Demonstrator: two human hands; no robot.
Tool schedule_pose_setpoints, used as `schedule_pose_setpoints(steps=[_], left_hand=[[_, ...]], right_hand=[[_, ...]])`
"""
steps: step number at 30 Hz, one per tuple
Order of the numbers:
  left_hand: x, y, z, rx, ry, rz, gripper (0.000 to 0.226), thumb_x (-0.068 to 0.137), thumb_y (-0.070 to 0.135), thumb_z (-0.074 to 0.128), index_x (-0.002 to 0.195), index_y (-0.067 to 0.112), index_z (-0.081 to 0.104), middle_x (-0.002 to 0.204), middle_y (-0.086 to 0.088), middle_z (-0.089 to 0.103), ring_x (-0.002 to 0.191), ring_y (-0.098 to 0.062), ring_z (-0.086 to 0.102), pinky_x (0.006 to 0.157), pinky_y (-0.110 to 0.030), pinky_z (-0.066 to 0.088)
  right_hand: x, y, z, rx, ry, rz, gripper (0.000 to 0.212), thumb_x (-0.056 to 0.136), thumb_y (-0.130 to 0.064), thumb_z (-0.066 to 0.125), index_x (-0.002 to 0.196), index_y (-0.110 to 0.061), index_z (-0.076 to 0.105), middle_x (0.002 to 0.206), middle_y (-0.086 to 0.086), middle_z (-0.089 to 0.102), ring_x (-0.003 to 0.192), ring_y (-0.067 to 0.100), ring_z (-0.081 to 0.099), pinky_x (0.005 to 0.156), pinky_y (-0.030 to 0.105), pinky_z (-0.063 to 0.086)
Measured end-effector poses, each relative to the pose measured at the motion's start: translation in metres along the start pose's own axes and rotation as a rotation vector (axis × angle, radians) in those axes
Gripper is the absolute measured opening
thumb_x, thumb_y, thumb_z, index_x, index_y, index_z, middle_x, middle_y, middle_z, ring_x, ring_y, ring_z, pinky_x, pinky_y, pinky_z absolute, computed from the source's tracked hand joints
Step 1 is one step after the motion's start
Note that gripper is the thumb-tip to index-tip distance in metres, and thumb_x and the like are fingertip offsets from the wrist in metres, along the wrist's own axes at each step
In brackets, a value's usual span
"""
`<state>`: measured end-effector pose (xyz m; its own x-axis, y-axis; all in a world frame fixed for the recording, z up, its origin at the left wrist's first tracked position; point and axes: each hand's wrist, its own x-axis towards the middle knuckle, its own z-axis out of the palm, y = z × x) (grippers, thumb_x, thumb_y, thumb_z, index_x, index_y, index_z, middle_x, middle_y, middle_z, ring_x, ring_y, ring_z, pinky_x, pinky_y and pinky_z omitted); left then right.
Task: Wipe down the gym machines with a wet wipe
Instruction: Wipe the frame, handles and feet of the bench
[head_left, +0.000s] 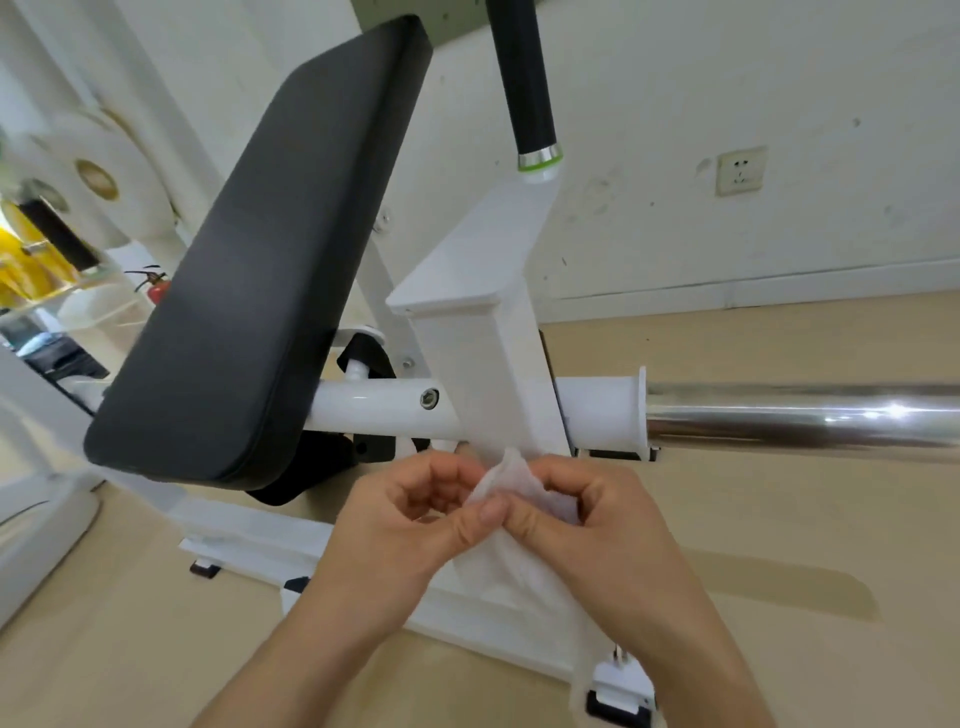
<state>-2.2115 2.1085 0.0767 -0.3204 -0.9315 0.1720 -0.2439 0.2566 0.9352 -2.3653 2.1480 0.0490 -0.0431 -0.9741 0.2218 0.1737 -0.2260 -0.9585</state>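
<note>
Wet wipe pinched in both grips: left hand and right hand, thumbs meeting, just below white post. Wipe's long axis hangs downward. Post sits straight ahead-up, both hands about equally near.

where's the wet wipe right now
In the head view the wet wipe is low and centre, pinched between the left hand and right hand, in front of the machine's white upright, right of the black pad.

No readable text, label or number on any surface in view.
</note>
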Motion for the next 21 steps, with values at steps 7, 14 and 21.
schedule_pose_setpoints(steps=[7, 14, 21], left_hand=[[0.012, -0.002, -0.008, -0.255, 0.368, -0.046, 0.019, 0.077, 0.026, 0.063, 0.084, 0.011, 0.073, 0.081, -0.005, 0.07, 0.078, -0.018, 0.064, 0.078, -0.037, 0.053], [0.039, 0.017, 0.015, -0.042, 0.485, 0.12, 0.016, 0.094, 0.029, 0.057, 0.091, 0.026, 0.073, 0.085, -0.007, 0.068, 0.072, -0.022, 0.061, 0.068, -0.027, 0.053], [0.045, 0.025, 0.03, -0.281, 0.497, 0.099, 0.01, 0.092, 0.015, 0.062, 0.101, 0.013, 0.057, 0.075, -0.003, 0.072, 0.064, -0.012, 0.063, 0.061, -0.028, 0.051]], right_hand=[[0.003, -0.022, -0.043, -0.184, 0.113, -0.002, 0.019, 0.076, -0.011, 0.077, 0.079, -0.029, 0.074, 0.071, -0.003, 0.072, 0.063, 0.008, 0.064, 0.063, 0.017, 0.048], [0.04, -0.031, -0.027, -0.457, 0.598, -0.364, 0.017, 0.079, -0.018, 0.075, 0.085, -0.034, 0.071, 0.093, -0.018, 0.055, 0.086, -0.001, 0.054, 0.074, 0.004, 0.037], [0.031, 0.0, 0.036, -0.221, 0.613, -0.463, 0.032, 0.097, -0.022, 0.047, 0.126, -0.022, 0.06, 0.128, -0.007, 0.058, 0.121, 0.005, 0.052, 0.095, 0.014, 0.042]])
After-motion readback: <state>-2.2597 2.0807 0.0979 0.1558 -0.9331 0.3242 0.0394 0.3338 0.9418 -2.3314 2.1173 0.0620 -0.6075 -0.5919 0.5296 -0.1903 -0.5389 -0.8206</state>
